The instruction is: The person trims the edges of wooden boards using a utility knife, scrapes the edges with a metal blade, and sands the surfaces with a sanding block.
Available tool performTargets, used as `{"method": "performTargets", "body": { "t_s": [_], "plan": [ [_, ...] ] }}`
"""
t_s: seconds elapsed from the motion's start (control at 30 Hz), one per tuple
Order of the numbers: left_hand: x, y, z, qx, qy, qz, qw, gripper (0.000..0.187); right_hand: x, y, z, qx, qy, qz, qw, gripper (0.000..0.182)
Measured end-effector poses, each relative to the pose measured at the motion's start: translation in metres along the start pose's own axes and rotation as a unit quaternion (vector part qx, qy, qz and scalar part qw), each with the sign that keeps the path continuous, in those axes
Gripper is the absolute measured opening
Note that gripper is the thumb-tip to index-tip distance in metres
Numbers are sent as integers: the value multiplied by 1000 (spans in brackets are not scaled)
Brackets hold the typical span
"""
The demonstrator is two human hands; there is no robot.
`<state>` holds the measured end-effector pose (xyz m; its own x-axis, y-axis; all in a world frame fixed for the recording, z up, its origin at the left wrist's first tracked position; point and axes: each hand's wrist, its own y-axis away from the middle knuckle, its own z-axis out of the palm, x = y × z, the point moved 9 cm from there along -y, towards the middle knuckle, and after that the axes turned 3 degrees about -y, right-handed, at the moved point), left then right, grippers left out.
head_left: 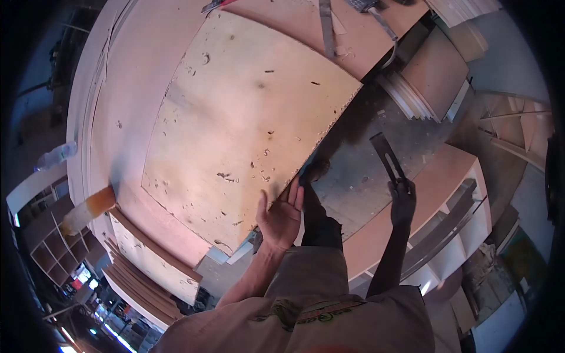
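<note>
A pale plywood panel (235, 123), scattered with curled shavings and chips, lies on a larger pinkish board (132, 76). At its near right edge is my left hand (281, 220), palm up, with fingers stretched out and the tips right at the edge. My right hand (404, 200) is off to the right of the panel, above the floor. Its fingers are wrapped round the lower end of a long, dark, slotted tool (386, 154), which points up and away from me. My legs and shoes show between the two hands.
A power tool (368, 7) with a cord and a flat metal strip (326, 29) lie at the far side. Stacked boards (429, 79) stand at the right, near a cabinet frame (456, 170). Two plastic bottles, one clear (56, 156), one orange-brown (88, 210), are at the left.
</note>
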<state>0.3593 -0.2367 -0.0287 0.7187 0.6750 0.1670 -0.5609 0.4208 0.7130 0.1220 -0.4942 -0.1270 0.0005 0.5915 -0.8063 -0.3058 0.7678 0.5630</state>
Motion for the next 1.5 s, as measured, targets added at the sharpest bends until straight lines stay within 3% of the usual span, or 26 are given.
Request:
{"method": "performTargets", "body": {
  "t_s": [0.03, 0.1, 0.13, 0.2, 0.3, 0.4, 0.5, 0.6, 0.7, 0.77, 0.83, 0.93, 1.07, 1.13, 1.17, 1.2, 1.27, 1.33, 1.37, 1.4, 1.5],
  "plan": [
    [1, 2, -8, 0, 5, 2, 1000, 52, 5, 6, 19, -86, -82, 8, 993, 28],
    [16, 14, -13, -55, -58, 56, 995, 46, 17, 19, 43, -137, -141, 72, 978, 40],
    [25, 24, -7, -5, -102, 80, 992, 41, 11, 20, 49, -139, -137, 73, 978, 40],
    [35, 41, 13, 6, -144, 112, 983, 39, 10, 40, 92, -319, -86, 161, 930, 50],
    [62, 51, 5, 3, -168, 171, 971, 33, 13, 52, 111, -293, -39, 249, 922, 53],
    [82, 51, -32, -61, -135, 147, 978, 42, 24, 50, 116, -330, 8, 220, 918, 51],
    [119, 65, -61, 14, -206, 152, 967, 56, 30, 52, 116, -374, 48, 213, 902, 43],
    [189, 89, -112, 68, -287, 187, 937, 64, 16, 61, 120, -299, 42, 231, 925, 35],
    [278, 88, -108, 44, -343, 271, 898, 58, 25, 55, 97, -248, 19, 192, 949, 30],
    [324, 65, -92, 10, -372, 288, 882, 55, 26, 61, 99, -265, 15, 150, 952, 27],
    [352, 34, -73, -20, -392, 281, 876, 51, 19, 65, 99, -255, 32, 86, 963, 25],
    [368, -1, -47, -29, -429, 229, 874, 46, 22, 75, 94, -204, 41, 71, 976, 23],
    [374, 7, -31, -5, -511, 168, 843, 51, 0, 115, 113, -131, 145, 2, 981, 26],
    [382, 72, -16, 219, -447, 416, 761, 47, -22, 149, 144, -122, 166, -93, 974, 21],
    [371, 95, 8, 231, -522, 514, 640, 57, -16, 162, 157, -120, 169, -88, 974, 21],
    [344, 82, 23, 145, -532, 481, 682, 63, -12, 180, 177, -162, 160, -106, 968, 24],
    [295, 50, 49, 6, -749, 497, 437, 70, 5, 206, 210, -219, 162, -96, 958, 30],
    [235, 21, 68, -164, -827, 448, 298, 63, 26, 217, 238, -244, 193, -75, 947, 34],
    [218, 10, 63, -150, -863, 454, 163, 67, 33, 221, 249, -255, 215, -80, 939, 34],
    [202, 2, 55, -133, -883, 449, 25, 71, 43, 220, 249, -224, 262, -28, 938, 34],
    [193, 9, 64, -146, -864, 480, 51, 60, 41, 220, 260, -255, 248, -38, 934, 29]
  ]
}}
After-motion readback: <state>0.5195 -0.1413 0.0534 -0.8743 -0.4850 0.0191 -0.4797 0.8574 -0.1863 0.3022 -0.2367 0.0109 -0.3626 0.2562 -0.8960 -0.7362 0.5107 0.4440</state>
